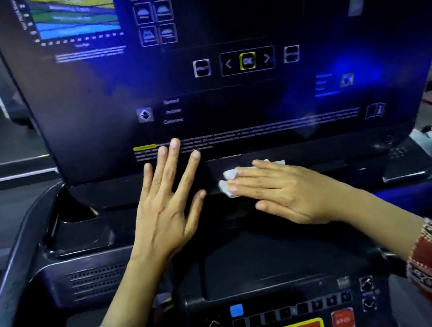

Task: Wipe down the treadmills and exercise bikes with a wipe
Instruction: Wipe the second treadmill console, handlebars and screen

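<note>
Flat right hand (285,194) presses wipe (226,181) onto ledge (321,158) under screen (255,100), fingers straight, no pinch. Empty left hand (165,208) spread; fingertips (174,143) probably on screen's lower edge, hard to tell. Keep pressure even, sweep ledge end to end, overlapping passes.

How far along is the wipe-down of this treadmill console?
Done: cannot tell what is clean. In hand: the right hand presses the white wipe on the ledge under the display panel; the left hand lies flat beside it. Left: probably the button panel.
</note>
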Tool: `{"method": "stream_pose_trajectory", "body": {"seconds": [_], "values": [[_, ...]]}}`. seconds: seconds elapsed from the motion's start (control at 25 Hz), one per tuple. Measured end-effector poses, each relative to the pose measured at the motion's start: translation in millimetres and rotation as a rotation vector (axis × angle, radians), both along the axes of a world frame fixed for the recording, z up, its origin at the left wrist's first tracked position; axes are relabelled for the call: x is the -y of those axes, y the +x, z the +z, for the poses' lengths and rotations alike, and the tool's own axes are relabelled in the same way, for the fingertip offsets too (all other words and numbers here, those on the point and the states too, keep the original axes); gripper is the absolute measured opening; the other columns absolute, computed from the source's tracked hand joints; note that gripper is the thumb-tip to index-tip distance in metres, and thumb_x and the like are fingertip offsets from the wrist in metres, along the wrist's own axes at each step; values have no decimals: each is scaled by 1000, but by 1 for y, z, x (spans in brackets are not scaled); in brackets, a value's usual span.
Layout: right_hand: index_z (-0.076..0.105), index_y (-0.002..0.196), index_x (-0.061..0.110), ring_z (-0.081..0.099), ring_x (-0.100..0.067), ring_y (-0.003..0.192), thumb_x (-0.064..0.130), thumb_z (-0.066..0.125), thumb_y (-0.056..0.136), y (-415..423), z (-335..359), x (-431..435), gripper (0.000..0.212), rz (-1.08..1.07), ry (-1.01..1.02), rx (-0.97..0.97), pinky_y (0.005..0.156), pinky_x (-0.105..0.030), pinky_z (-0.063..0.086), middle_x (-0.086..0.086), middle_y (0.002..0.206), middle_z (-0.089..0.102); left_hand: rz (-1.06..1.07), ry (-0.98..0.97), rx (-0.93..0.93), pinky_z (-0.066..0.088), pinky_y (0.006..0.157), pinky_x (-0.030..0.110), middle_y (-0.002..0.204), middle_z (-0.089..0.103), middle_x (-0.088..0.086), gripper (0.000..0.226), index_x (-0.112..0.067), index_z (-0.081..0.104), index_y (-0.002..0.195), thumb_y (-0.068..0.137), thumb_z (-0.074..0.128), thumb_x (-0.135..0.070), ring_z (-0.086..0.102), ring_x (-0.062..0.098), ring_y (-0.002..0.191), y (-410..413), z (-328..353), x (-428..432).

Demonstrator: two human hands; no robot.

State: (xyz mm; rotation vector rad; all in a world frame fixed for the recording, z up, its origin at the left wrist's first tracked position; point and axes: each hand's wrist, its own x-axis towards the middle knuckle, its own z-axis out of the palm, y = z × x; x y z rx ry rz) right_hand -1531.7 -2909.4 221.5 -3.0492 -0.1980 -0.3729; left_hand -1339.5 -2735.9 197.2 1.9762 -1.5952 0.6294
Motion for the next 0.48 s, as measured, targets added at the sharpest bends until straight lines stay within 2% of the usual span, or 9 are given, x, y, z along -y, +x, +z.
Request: {"method": "stream_pose_trajectory", "body": {"seconds": [0.16,0.32,0.4,0.48], "values": [[32,147,7,25,-16,144,29,26,105,-78,-3,45,47,-136,-15,15,119,-36,16,-4,154,32,94,-27,-20,5,118,38,156,16,16,61,-6,30,147,94,42,-35,12,26,146,-29,-3,17],[32,145,6,29,-19,143,31,24,106,-110,3,79,47,-138,-133,-10,119,-38,17,-7,151,37,34,-14,47,10,117,39,155,20,16,58,-9,35,146,93,45,-32,15,26,145,-46,4,37],[27,148,10,25,-17,144,32,22,106,-119,6,96,48,-98,-176,-35,120,-36,14,-5,152,35,32,1,71,9,117,39,155,19,16,58,-11,36,146,93,45,-33,16,27,145,-46,7,41],[18,153,19,17,-14,146,34,19,106,-126,11,112,49,-79,-216,-62,120,-34,10,3,157,24,45,6,77,10,117,40,155,20,16,57,-12,36,146,93,45,-33,17,28,145,-46,8,41]]}}
